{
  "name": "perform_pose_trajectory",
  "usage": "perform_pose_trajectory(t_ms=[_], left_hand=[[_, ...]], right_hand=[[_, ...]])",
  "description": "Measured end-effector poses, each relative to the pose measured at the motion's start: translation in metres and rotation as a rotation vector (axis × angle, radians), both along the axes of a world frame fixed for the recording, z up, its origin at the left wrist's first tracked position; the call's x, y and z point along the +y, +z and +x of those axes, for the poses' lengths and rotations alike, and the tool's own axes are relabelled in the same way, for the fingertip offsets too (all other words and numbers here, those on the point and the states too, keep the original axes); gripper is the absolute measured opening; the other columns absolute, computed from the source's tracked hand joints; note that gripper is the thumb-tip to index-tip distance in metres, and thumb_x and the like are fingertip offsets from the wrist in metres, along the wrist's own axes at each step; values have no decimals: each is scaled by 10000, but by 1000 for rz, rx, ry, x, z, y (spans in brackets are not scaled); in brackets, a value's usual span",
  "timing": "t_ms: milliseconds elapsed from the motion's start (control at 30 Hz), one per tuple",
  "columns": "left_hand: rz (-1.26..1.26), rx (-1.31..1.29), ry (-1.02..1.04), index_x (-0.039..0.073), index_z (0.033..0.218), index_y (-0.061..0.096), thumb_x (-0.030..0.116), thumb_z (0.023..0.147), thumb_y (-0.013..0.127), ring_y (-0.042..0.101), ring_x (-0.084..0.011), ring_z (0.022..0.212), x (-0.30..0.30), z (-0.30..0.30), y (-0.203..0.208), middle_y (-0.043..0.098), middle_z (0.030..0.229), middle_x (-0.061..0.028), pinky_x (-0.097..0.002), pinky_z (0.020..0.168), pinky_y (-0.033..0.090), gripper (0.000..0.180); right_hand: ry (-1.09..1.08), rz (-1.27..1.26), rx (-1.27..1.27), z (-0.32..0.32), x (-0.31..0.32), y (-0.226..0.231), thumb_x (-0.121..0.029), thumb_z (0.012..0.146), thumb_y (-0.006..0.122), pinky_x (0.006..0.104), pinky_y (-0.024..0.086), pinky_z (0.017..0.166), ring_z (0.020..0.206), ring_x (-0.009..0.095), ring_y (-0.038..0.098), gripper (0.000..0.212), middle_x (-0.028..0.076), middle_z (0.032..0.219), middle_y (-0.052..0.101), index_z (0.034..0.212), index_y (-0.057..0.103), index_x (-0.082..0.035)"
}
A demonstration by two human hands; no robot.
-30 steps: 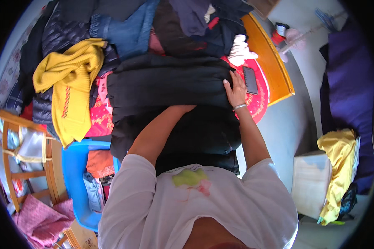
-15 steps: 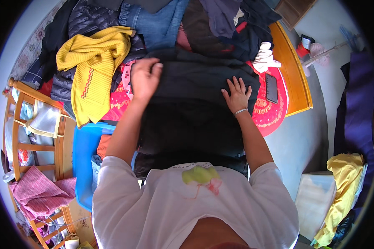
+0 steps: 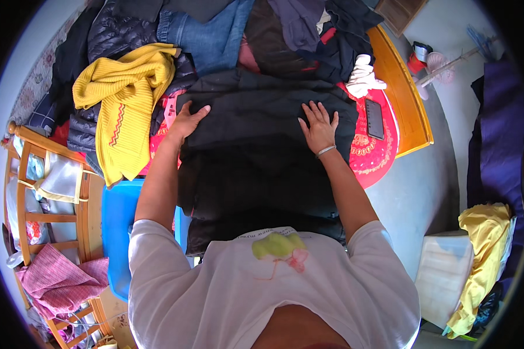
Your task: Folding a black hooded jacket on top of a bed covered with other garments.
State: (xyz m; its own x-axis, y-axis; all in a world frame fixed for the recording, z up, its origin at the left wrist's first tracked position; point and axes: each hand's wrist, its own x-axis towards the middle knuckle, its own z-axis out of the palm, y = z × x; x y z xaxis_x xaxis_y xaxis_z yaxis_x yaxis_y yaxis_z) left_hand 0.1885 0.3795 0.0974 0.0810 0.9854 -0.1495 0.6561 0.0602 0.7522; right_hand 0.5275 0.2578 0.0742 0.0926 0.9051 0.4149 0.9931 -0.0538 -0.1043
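Note:
A large black garment (image 3: 250, 125) lies spread before me, its near part hanging down toward my body. My right hand (image 3: 320, 131), with a bracelet on the wrist, lies flat on its right side with the fingers spread. At the garment's left edge rests my left hand (image 3: 186, 123), thumb held away from the index finger; its other fingers are partly hidden. A yellow ribbed sweater (image 3: 125, 102) lies left of that hand. Beneath the garment, a red patterned cloth (image 3: 370, 157) shows on both sides, with a dark phone (image 3: 374, 119) on its right part.
Blue jeans (image 3: 209, 41) and dark clothes are heaped at the far side. White cloth (image 3: 362, 75) lies beside the wooden edge (image 3: 402, 96). On the left stand a blue tub (image 3: 117, 232) and a wooden chair (image 3: 49, 218). Yellow cloth (image 3: 477, 256) hangs over a pale box (image 3: 445, 276).
My left hand has come down from above the garment onto its left edge. The right hand stays flat on the cloth. The whole view has shifted slightly.

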Motion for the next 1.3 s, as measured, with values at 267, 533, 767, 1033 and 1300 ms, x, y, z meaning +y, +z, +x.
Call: perform_pose_trajectory(t_ms=[267,533,767,1033,1300], left_hand=[[692,-20,39,125,1220,497,285,862,581,594,-352,964,18,5,-6,622,1031,-205,-372,849,457,401],[587,321,53,121,1195,483,326,875,545,569,-361,994,19,22,-43,598,1073,-186,-433,831,456,385],[205,218,273,54,1412,197,678,589,683,433,-342,1216,44,-12,-56,401,1331,-251,-391,1024,319,1142],[-95,-175,332,-53,1228,468,511,598,781,550,-319,1095,58,-22,-64,553,1183,-224,-348,917,430,901],[358,-444,292,-37,1021,585,260,740,740,615,-206,827,34,-21,-17,651,931,-140,-294,777,466,437]], right_hand=[[70,24,-68,3,-9,-3,-446,852,530,580,157,1034,1294,250,328,504,48,1354,436,1271,494,-168],[-320,-14,200,64,-33,-26,-486,850,520,523,166,1055,1319,278,288,599,59,1426,337,1350,401,-178],[-377,239,967,104,-27,-52,-448,791,640,391,327,1012,1236,323,400,778,208,1383,344,1359,330,-17],[-271,-68,1831,132,-13,-23,-400,770,696,333,462,892,1007,235,586,625,143,1132,593,1213,505,-3],[-20,378,1621,99,12,11,-20,742,706,287,469,826,931,174,588,399,74,1029,627,1114,558,-19]])
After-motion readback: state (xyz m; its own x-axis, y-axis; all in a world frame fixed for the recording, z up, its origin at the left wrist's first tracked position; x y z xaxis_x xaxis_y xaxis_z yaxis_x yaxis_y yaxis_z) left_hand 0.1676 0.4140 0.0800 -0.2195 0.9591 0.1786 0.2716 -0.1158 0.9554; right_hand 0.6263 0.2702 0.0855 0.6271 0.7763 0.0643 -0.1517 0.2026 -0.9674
